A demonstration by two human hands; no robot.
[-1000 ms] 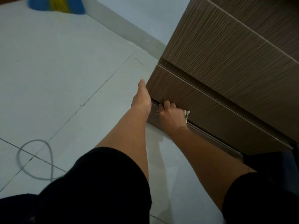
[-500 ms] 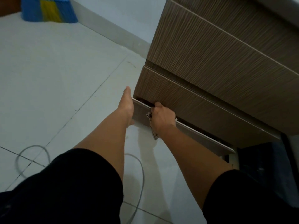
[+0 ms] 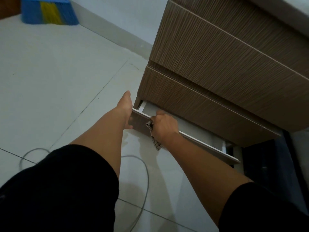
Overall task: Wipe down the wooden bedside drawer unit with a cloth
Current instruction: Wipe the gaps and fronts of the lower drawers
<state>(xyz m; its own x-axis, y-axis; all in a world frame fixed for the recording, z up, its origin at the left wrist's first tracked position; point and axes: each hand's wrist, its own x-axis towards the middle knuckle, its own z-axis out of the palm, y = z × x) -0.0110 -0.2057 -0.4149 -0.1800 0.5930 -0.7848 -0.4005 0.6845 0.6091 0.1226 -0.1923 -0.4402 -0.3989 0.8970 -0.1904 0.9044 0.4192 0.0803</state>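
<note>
While the bottom drawer (image 3: pixel 184 138) of the wooden drawer unit (image 3: pixel 225 67) stands partly pulled out, both hands are at its front panel. The unit sits on the tiled floor (image 3: pixel 50 81) against the far wall, at the floor's right side in the head view; the two upper drawer fronts are flush and closed. The pale inside of the open drawer shows between its front panel and the drawer above.

Right hand (image 3: pixel 164 127): curled over the top edge of the drawer front, near its left end, fingers (image 3: pixel 160 113) closed round the edge with the checked cloth (image 3: pixel 154 138) pinched against the panel. The cloth's loose end hangs below the hand, in front of the panel face.

Left hand (image 3: pixel 126 108): at the left end of the drawer front, palm against the panel's corner, thumb extended upward. Its fingers are mostly behind the wrist; cannot tell whether they grip the corner or merely rest on it.

Both forearms bare, black sleeves at the bottom of the view. A grey cable (image 3: pixel 143 181) loops on the floor beneath the arms. A blue and yellow broom head (image 3: pixel 48 11) rests at the floor's far left corner, well apart from the unit.
</note>
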